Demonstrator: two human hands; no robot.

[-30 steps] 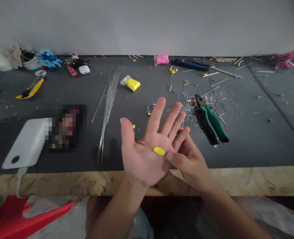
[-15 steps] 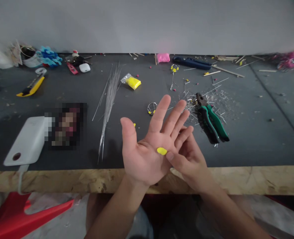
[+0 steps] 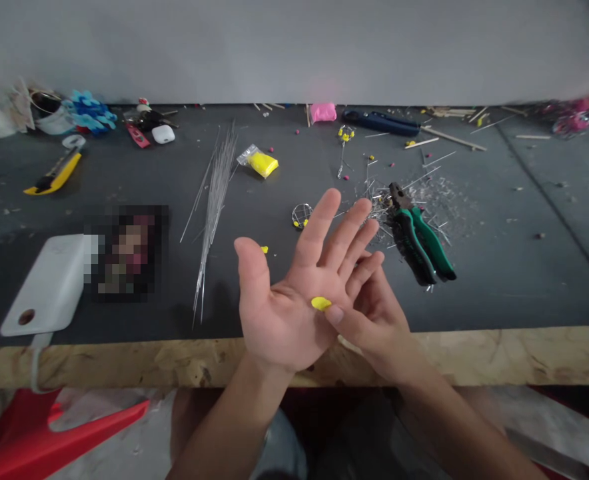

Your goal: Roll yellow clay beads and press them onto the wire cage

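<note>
My left hand [image 3: 294, 293] is held palm up above the front of the table, its fingers and thumb spread. On its palm lies a small, flattened yellow piece of what looks like modelling clay [image 3: 320, 304]. From the right, my right hand [image 3: 374, 320] clasps the outer edge of that palm. Its thumb tip touches the right end of the yellow piece, while its other fingers are partly hidden behind my left hand. Just beyond my fingers is a small round wire frame with yellow bits [image 3: 302, 216]. A yellow crumb [image 3: 264, 249] lies near my left thumb.
Green-and-black pliers [image 3: 419, 233] rest on scattered wire clippings to the right. Left of centre lie a bundle of thin wires [image 3: 217, 193] and a bag of yellow clay [image 3: 262, 164]. A white power bank [image 3: 47, 287] and a yellow cutter [image 3: 57, 173] are at left.
The view has shifted slightly, so the table things appear a little further left. The right thumb now reaches the yellow piece, which looks a bit narrower.
</note>
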